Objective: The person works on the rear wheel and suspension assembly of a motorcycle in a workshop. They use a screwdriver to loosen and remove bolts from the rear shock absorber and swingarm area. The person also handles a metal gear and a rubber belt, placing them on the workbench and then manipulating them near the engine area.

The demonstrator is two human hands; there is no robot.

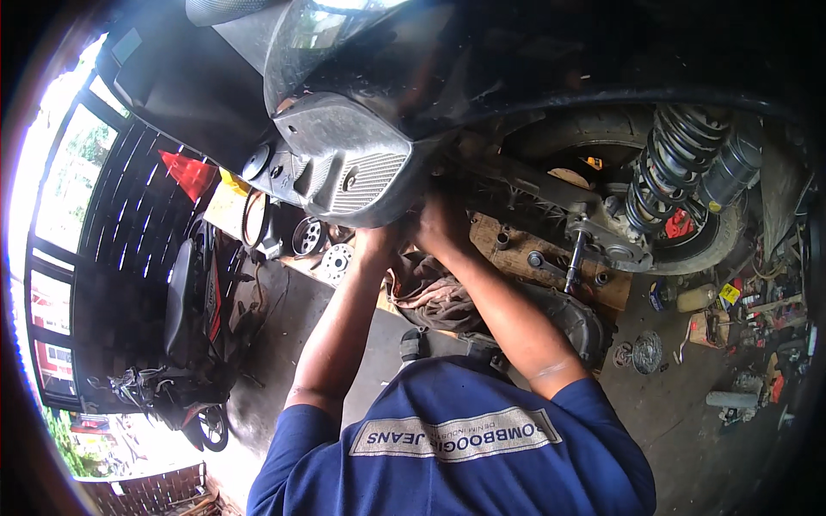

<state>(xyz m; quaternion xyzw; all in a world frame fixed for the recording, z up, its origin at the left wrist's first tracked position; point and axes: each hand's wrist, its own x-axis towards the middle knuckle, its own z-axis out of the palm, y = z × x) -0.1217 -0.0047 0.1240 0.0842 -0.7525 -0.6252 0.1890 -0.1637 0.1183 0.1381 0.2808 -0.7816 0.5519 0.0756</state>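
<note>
Both of my arms reach forward beneath the dark body of a scooter (508, 60). My left hand (383, 237) is under the lower edge of the grey ribbed footrest panel (366, 185), its fingers hidden. Close beside it, my right hand (442, 225) reaches into shadow beneath the bodywork; its fingers do not show either. What the hands touch cannot be made out. A crumpled brown rag (434, 297) lies on the board between my forearms. To the right, the swingarm (525, 193) runs toward the rear wheel (718, 245) and a coil spring shock absorber (662, 168).
Round metal parts, including a perforated disc (336, 261) and a pulley-like wheel (308, 236), lie at the left. A large engine cover (572, 322) sits near my right forearm. Tools and parts litter the right floor near a small cardboard box (709, 328). Another motorcycle (185, 318) stands at left.
</note>
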